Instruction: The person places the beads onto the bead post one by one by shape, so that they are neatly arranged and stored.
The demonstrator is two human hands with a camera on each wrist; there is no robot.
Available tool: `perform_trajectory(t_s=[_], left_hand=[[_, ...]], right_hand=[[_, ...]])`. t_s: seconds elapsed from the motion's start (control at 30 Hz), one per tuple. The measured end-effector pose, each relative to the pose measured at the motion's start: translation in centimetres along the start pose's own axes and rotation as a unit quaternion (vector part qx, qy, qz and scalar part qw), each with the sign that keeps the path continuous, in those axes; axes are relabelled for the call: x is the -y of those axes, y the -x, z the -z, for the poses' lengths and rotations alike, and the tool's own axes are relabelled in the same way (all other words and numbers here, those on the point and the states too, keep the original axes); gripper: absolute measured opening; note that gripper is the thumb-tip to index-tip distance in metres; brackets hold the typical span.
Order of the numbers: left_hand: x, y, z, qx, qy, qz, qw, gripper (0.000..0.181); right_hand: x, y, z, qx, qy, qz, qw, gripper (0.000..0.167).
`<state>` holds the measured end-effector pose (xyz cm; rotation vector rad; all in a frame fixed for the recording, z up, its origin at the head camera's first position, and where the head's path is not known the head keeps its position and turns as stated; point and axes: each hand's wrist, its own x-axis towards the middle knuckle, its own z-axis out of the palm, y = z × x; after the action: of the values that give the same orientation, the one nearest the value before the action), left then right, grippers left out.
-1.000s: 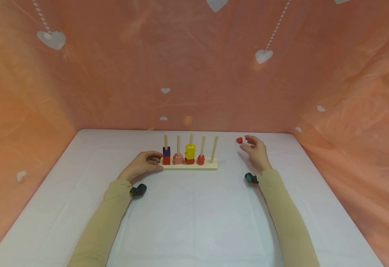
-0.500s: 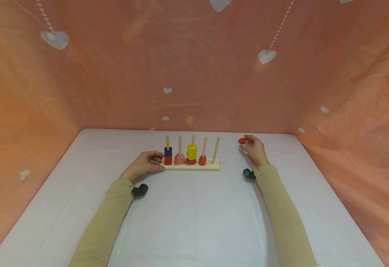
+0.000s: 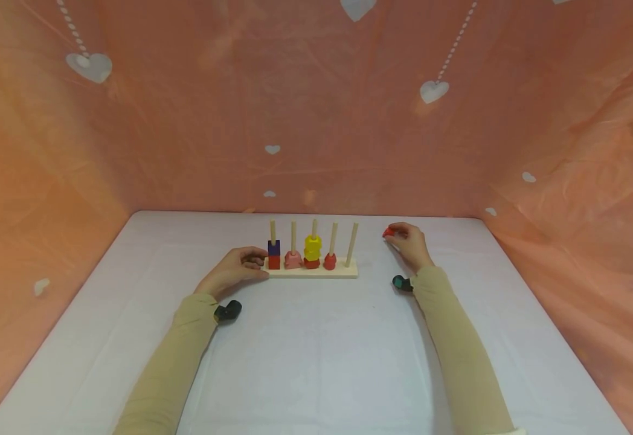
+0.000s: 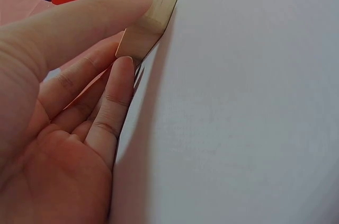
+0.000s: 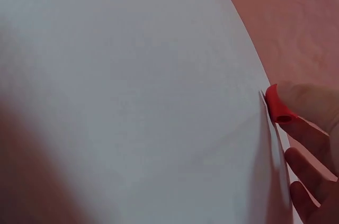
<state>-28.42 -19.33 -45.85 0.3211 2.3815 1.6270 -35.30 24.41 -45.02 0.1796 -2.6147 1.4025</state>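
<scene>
A wooden peg stand (image 3: 313, 273) with several upright pegs stands on the table. My left hand (image 3: 233, 267) grips its left end; in the left wrist view the thumb (image 4: 116, 8) lies along the base and the fingers are at its end. On the leftmost peg a dark blue block (image 3: 274, 247) sits over a red block (image 3: 274, 262). Other pegs carry a pink piece (image 3: 293, 260), yellow pieces (image 3: 312, 246) above a red one, and a red bead (image 3: 330, 261). Right of the stand, my right hand (image 3: 410, 244) pinches a small red bead (image 5: 278, 105) with a hole, between thumb and fingers.
White cloth (image 3: 316, 350) covers the table. Orange fabric with white hearts (image 3: 316, 121) rises behind it and along both sides. A dark wrist camera sits on each sleeve (image 3: 458, 338). The rightmost peg (image 3: 352, 244) is bare.
My right hand has closed its thumb and fingers on the small red bead and shifted slightly left with it. The left hand has kept its hold on the stand.
</scene>
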Motion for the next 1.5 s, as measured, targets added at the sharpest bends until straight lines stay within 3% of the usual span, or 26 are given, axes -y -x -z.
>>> perform_trajectory(t_s=[0.47,0.9,1.07,1.2,1.5], left_hand=[[0.1,-0.1,-0.3,0.001,0.008,0.004,1.0,0.058],[0.0,-0.2,-0.2,0.003,0.009,-0.006,0.9999,0.056],[0.0,-0.2,-0.2,0.005,0.002,-0.01,0.9999,0.057],[0.0,-0.2,-0.2,0.004,0.005,-0.008,0.9999,0.058],[-0.7,0.2,0.0,0.01,0.006,-0.006,0.9999,0.055]], right_hand=[[-0.4,0.0,-0.4,-0.022,0.018,0.027,0.9992,0.03],[1.3,1.1,0.2,0.028,-0.045,-0.034,0.998,0.034],[1.8,1.6,0.3,0.052,-0.049,-0.036,0.9968,0.036],[2.4,1.9,0.5,0.056,-0.029,-0.011,0.998,0.035],[4.4,2.7,1.3,0.035,-0.02,0.106,0.9936,0.04]])
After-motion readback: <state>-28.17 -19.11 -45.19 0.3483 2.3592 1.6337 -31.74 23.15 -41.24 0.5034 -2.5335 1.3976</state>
